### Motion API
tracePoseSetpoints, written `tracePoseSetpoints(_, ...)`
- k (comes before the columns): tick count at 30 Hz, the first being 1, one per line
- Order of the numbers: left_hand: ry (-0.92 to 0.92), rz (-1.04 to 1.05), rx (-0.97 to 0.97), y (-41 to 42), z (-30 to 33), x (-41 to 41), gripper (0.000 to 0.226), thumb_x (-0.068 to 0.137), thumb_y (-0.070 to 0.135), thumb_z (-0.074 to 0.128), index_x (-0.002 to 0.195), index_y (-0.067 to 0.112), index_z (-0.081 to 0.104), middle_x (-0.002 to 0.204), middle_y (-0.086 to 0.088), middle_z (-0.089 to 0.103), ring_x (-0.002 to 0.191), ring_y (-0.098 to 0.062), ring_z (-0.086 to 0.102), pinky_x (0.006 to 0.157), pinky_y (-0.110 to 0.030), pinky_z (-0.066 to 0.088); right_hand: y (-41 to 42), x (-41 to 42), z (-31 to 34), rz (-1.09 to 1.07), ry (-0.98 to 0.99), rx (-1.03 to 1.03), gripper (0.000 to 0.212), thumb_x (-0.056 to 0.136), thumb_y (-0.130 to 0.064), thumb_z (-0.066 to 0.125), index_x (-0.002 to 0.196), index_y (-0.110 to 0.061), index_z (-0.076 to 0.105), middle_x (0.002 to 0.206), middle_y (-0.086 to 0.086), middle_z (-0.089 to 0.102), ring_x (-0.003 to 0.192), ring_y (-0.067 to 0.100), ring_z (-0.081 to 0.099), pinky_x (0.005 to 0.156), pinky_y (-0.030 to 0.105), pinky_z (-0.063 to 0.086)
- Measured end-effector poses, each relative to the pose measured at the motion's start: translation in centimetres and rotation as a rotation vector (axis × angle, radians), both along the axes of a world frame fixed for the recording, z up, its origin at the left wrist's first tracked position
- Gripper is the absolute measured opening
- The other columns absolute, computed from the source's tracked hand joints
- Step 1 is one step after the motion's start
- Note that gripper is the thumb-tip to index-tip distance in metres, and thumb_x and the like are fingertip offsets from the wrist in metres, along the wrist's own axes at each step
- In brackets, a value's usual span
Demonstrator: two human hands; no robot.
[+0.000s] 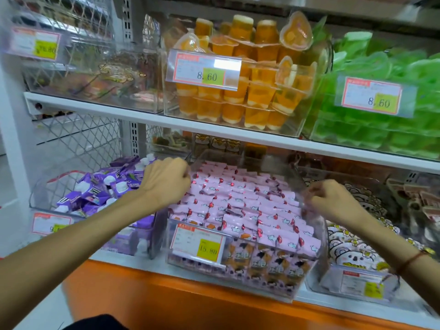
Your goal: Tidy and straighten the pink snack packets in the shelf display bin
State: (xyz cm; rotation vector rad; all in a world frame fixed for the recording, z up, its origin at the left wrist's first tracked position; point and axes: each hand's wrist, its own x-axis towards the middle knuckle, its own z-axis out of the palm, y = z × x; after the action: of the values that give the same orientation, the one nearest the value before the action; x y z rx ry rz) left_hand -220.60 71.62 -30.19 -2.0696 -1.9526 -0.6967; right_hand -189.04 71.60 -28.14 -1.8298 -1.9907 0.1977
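The fingers of the left hand (166, 181) are curled over the left wall of the clear display bin (240, 277), near its back corner, and seem to grip the rim there, though the fingertips are hidden behind the knuckles. The fingers of the right hand (331, 198) are bent and pinched on the bin's right wall, which is blurred at that spot, so how firm the hold is I cannot tell. Between the two hands the pink snack packets (240, 208) stand in close rows inside the bin, filling it to the rim, with a front row of packets showing behind the clear front and its price tag (198, 242). The bin sits on the lower shelf (133, 260), with its front edge at or a little past the shelf's lip. That is the main risk: a pull from both hands could tip the bin forward and spill the upright rows. An uneven tug would slew it against the bin of purple pouches (100, 191) just to the left or the bin of white panda-print packets (357, 236) to the right. A jolt alone might topple the neat rows.
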Motion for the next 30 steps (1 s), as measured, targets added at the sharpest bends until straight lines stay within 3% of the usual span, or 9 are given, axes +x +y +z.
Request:
tracePoseSetpoints(3, 0.018, 0.000, -0.065, 1.0, -0.9, 0.8, 0.024, 0.087, 0.013, 0.047, 0.102, 0.015, 0.067, 0.102, -0.016, 0.068, 0.094, -0.038, 0.062, 0.067, -0.033, 0.038, 1.1, -0.2, -0.2, -0.065, -0.114, -0.044, 0.016, 0.077, -0.006, 0.059, 0.062, -0.003, 0.054, 0.067, 0.016, 0.058, 0.062, 0.026, 0.050, 0.053, 0.032, 0.033)
tracePoseSetpoints(7, 0.041, 0.025, -0.084, 1.5, -2.4, 1.0, 0.023, 0.088, 0.010, 0.046, 0.102, 0.012, 0.064, 0.099, -0.017, 0.066, 0.091, -0.039, 0.062, 0.065, -0.033, 0.037, 1.8, -0.7, -0.9, -0.086, -0.168, -0.121, 0.029, 0.076, -0.004, 0.059, 0.053, -0.011, 0.043, 0.066, 0.013, 0.052, 0.065, 0.026, 0.051, 0.048, 0.028, 0.030)
tracePoseSetpoints(10, 0.011, 0.035, -0.121, 1.7, -2.5, 0.8, 0.023, 0.089, 0.010, 0.046, 0.104, 0.014, 0.064, 0.101, -0.015, 0.067, 0.093, -0.037, 0.062, 0.069, -0.033, 0.041, 0.6, -1.3, -0.2, -0.099, -0.327, -0.042, 0.016, 0.083, -0.018, 0.060, 0.076, -0.008, 0.050, 0.087, 0.019, 0.061, 0.082, 0.034, 0.059, 0.062, 0.033, 0.038)
tracePoseSetpoints(13, 0.016, 0.047, -0.155, 1.9, -2.3, 1.2, 0.025, 0.089, 0.009, 0.047, 0.105, 0.015, 0.065, 0.105, -0.015, 0.067, 0.095, -0.037, 0.062, 0.070, -0.033, 0.042, -3.3, -2.3, -1.3, 0.123, -0.414, 0.365, 0.036, 0.088, -0.050, 0.048, 0.106, -0.017, 0.049, 0.102, 0.005, 0.062, 0.089, 0.024, 0.059, 0.067, 0.031, 0.042)
tracePoseSetpoints(16, 0.034, 0.056, -0.186, 1.9, -2.0, 1.2, 0.027, 0.092, 0.012, 0.047, 0.111, 0.016, 0.065, 0.109, -0.016, 0.065, 0.099, -0.038, 0.061, 0.072, -0.034, 0.040, -7.3, -3.7, -3.8, 0.402, -0.435, 0.213, 0.068, 0.077, -0.077, 0.039, 0.124, -0.029, 0.046, 0.112, -0.009, 0.058, 0.096, 0.011, 0.051, 0.074, 0.023, 0.035)
tracePoseSetpoints(19, -0.043, 0.029, -0.291, 1.8, -1.3, 0.6, 0.030, 0.092, 0.017, 0.050, 0.117, 0.021, 0.065, 0.117, -0.014, 0.065, 0.108, -0.037, 0.059, 0.083, -0.036, 0.048, -6.9, -2.9, -5.6, 0.422, -0.528, 0.182, 0.064, 0.080, -0.067, 0.052, 0.131, -0.028, 0.044, 0.118, -0.008, 0.054, 0.106, 0.015, 0.044, 0.083, 0.026, 0.035)
tracePoseSetpoints(21, -0.098, 0.006, -0.328, 1.7, -0.9, 0.4, 0.027, 0.090, 0.016, 0.053, 0.111, 0.021, 0.069, 0.113, -0.014, 0.068, 0.107, -0.037, 0.060, 0.088, -0.041, 0.050, -6.3, -2.5, -5.5, 0.449, -0.510, 0.212, 0.060, 0.080, -0.063, 0.057, 0.127, -0.027, 0.049, 0.114, -0.007, 0.057, 0.104, 0.016, 0.048, 0.081, 0.026, 0.037)
tracePoseSetpoints(28, -0.118, 0.046, -0.287, 1.6, -2.8, 0.8, 0.027, 0.091, 0.019, 0.049, 0.116, 0.010, 0.056, 0.116, -0.023, 0.061, 0.107, -0.043, 0.056, 0.085, -0.041, 0.046, -4.4, -1.8, -5.7, 0.439, -0.537, 0.179, 0.055, 0.080, -0.057, 0.062, 0.124, -0.027, 0.048, 0.106, -0.007, 0.055, 0.099, 0.015, 0.046, 0.066, 0.028, 0.030)
tracePoseSetpoints(30, -0.128, 0.025, -0.290, 1.5, -3.7, 0.6, 0.027, 0.092, 0.021, 0.049, 0.116, 0.009, 0.052, 0.114, -0.022, 0.063, 0.106, -0.044, 0.056, 0.084, -0.042, 0.047, -4.6, -1.8, -6.6, 0.441, -0.516, 0.149, 0.055, 0.080, -0.056, 0.063, 0.125, -0.027, 0.048, 0.109, -0.006, 0.055, 0.102, 0.015, 0.047, 0.069, 0.029, 0.036)
